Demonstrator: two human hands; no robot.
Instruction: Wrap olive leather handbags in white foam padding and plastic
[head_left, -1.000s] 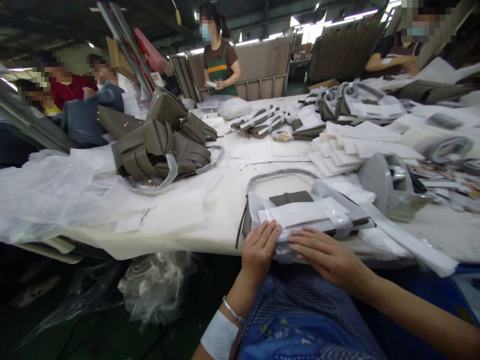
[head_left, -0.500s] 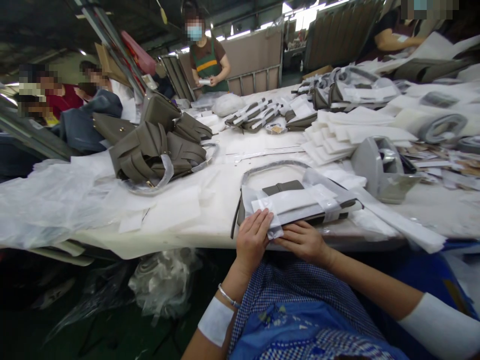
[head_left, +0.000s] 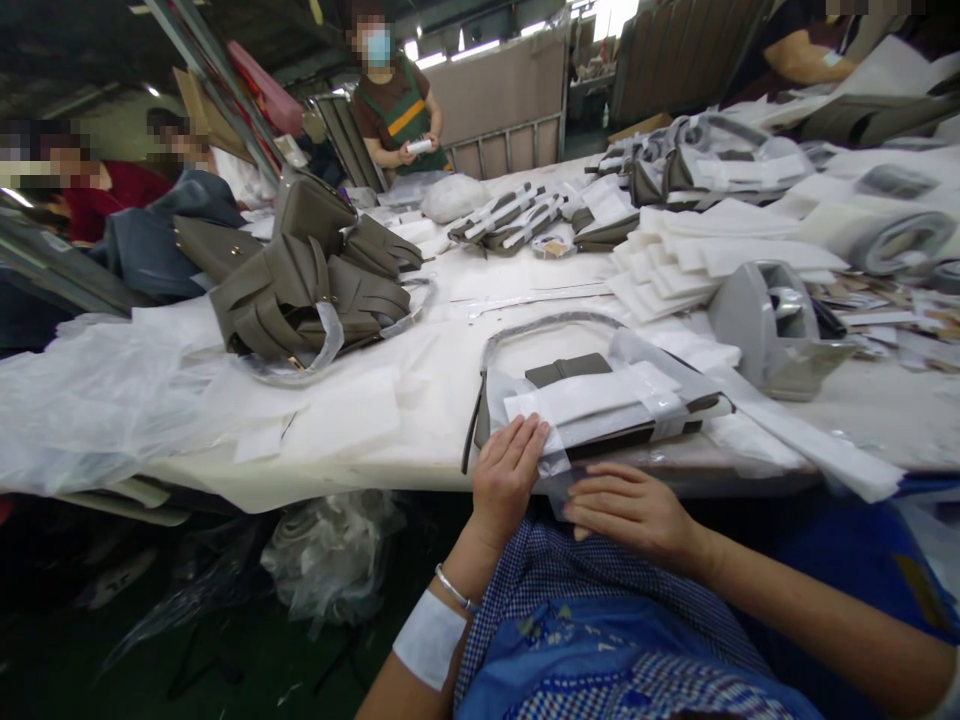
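Note:
In front of me a grey handbag (head_left: 570, 367) lies on its side, its looped handle (head_left: 555, 320) wrapped in clear film. White foam sheet (head_left: 577, 398) covers the upper face, and a band of clear tape (head_left: 664, 405) crosses the right end. My left hand (head_left: 511, 478) rests flat on the bag's left part, fingers straight and on the foam edge. A clear tape strip (head_left: 556, 485) runs down over the near edge of the bag. My right hand (head_left: 637, 510), fingers together, pinches its lower end, just off the table edge.
A grey tape dispenser (head_left: 772, 325) stands to the right, near stacked white foam sheets (head_left: 675, 260). Several grey bags (head_left: 277, 290) pile up at the left beside plastic sheeting (head_left: 97, 400). Across the table stands a masked person (head_left: 401, 110).
My right hand has moved down and slightly right, away from the bag's near side, with the clear tape stretching after it. My left hand stays on the bag.

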